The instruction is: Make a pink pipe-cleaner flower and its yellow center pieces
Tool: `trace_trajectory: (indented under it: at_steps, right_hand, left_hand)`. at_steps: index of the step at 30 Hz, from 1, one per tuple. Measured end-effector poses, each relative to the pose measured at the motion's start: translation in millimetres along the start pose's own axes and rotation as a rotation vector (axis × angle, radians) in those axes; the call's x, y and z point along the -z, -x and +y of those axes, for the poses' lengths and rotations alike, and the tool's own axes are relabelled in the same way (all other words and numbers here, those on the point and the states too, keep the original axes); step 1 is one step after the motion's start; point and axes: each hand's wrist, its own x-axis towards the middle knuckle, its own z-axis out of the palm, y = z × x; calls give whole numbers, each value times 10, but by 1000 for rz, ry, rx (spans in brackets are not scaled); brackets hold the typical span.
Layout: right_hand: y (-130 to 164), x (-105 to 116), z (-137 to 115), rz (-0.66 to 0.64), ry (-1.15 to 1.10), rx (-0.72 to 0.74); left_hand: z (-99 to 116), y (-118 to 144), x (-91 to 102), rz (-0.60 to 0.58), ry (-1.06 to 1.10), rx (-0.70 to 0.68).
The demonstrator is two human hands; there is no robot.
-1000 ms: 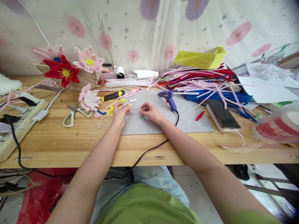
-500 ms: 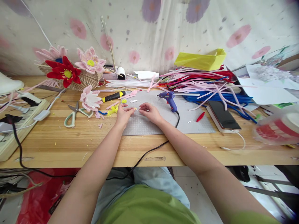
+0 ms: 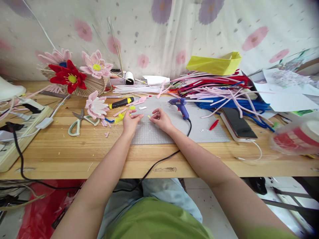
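Observation:
In the head view, my right hand (image 3: 161, 120) pinches a tiny yellow piece (image 3: 149, 116) at its fingertips, above the grey cutting mat (image 3: 149, 136). Facing it across a small gap is my left hand (image 3: 131, 123), its fingers bent and slightly apart, with nothing visible in them. Yellow fuzzy strips (image 3: 120, 117) lie just left of my left hand, partly hidden by it. A round yellow disc (image 3: 132, 108) and a white scrap (image 3: 143, 108) rest beyond the fingers. To the right of my right hand, a blue glue gun (image 3: 181, 107) lies on the mat.
Scissors (image 3: 78, 122), a pink-white fuzzy flower (image 3: 96, 104) and a yellow-black cutter (image 3: 121, 102) lie left. Bundled pipe cleaners (image 3: 214, 88) fill the back right, near a phone (image 3: 238, 122). The glue gun's black cord (image 3: 159, 161) crosses under my right forearm.
The tiny yellow piece has passed from between both hands' fingertips to my right hand's. My hands are slightly further apart at the fingertips.

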Motion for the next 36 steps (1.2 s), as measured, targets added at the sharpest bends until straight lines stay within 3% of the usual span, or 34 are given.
trace_trajectory:
  at_steps: [7,14,22,36]
  right_hand:
    - [13,7,-11,28,59,21]
    - [39,-29,-43,-33,26,61]
    - [37,-41,-78,-26,-11,34]
    - [20,-51,-69,-28,-110,-21]
  left_hand:
    - [-84,-22,19,-67,-95,-41]
    - [-85,27,-21,-135,-97,-10]
    - [33,83,-42,-118,-32,83]
    - [56,108,-64,-99,-65,55]
